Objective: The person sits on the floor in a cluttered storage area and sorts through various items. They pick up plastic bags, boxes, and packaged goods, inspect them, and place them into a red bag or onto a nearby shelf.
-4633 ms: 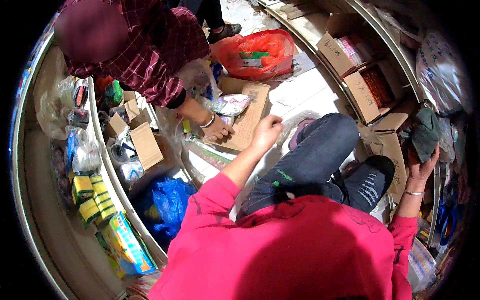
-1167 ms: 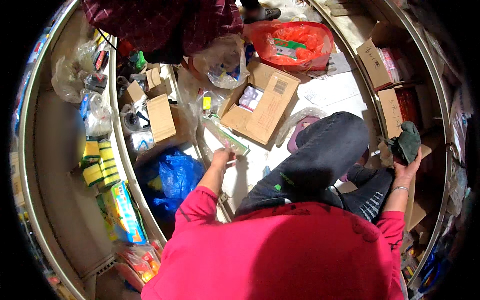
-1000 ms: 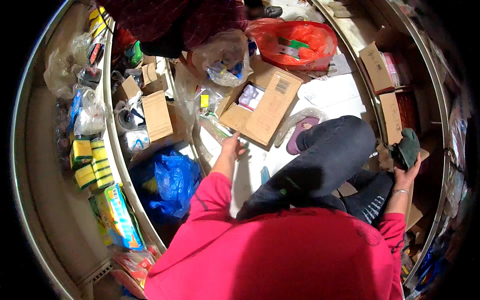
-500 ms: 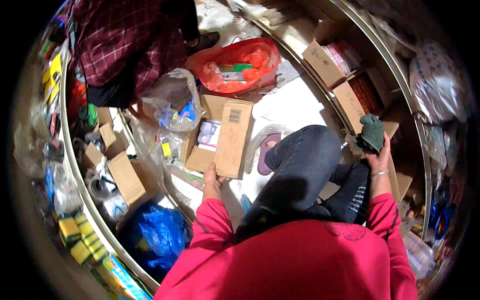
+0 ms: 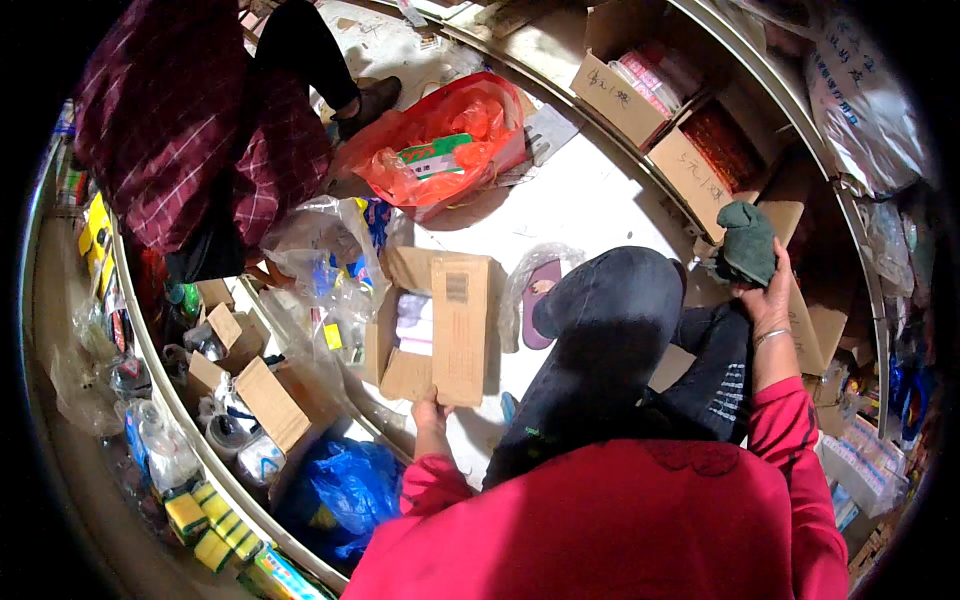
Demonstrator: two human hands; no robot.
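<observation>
My left hand [image 5: 431, 413] grips the near edge of an open cardboard box [image 5: 462, 340], its fingers closed on the cardboard. Inside the box lie pale white-lilac items [image 5: 414, 325], partly covered by a flap. Off to the right, my right hand [image 5: 770, 300] is closed around a crumpled dark green cloth [image 5: 748, 246], raised beside the shelf. My bent knee in dark jeans [image 5: 610, 320] is between the two hands.
Another person in a plaid garment [image 5: 190, 130] is at upper left. A red plastic bag [image 5: 480, 165] stands on the floor beyond the box. Cardboard boxes [image 5: 690, 170] line the right shelf; a blue bag [image 5: 355, 490] and yellow sponges [image 5: 212, 525] are at lower left.
The cardboard box has come nearer to me, with my left hand still on its edge. My right hand keeps hold of the green cloth. The whole view has shifted a little.
</observation>
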